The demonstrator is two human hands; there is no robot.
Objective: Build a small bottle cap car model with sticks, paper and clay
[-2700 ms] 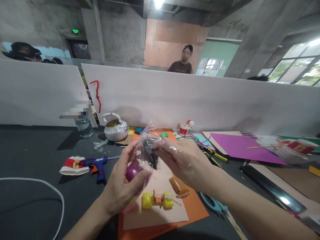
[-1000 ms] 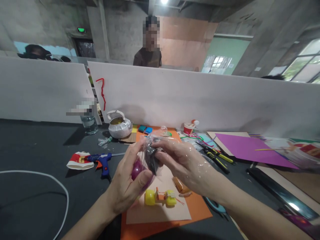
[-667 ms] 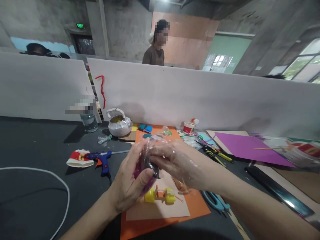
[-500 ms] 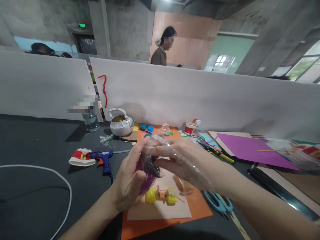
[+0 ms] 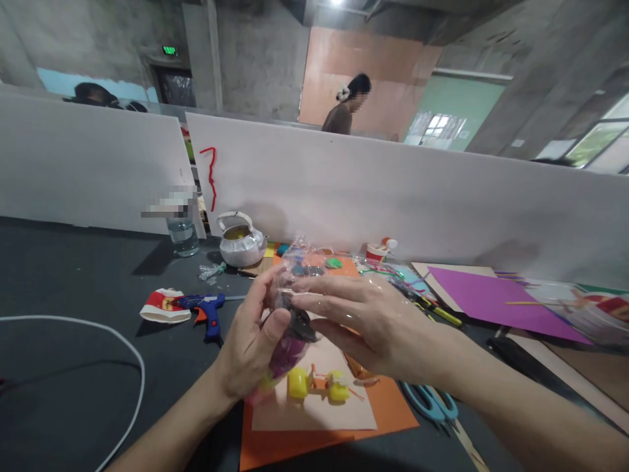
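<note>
My left hand (image 5: 248, 344) is closed round the side of a clear plastic bag (image 5: 295, 259), its thumb across the front. Through the film show a black packet (image 5: 301, 324) and a purple lump (image 5: 289, 355). My right hand (image 5: 376, 324) reaches across from the right, with clear film over part of it. Its fingers are stretched and apart, tips at the black packet; the thumb is hidden. Below the bag, two yellow rounded pieces (image 5: 297, 383) joined by orange strips rest on a pale sheet (image 5: 314, 418), which lies on an orange sheet (image 5: 388, 423).
A blue glue gun (image 5: 211, 311) lies at left, its nozzle side by a red-and-white paper cup (image 5: 162, 306). Behind are a silver teapot (image 5: 242, 249) and a glass jar (image 5: 183, 237). At right lie blue scissors (image 5: 432, 403), a yellow cutter (image 5: 442, 313) and purple paper (image 5: 491, 298).
My right fingers have straightened and spread over the bag. More of the film stands up above my hands. The person behind the partition has shifted right in view and bent lower.
</note>
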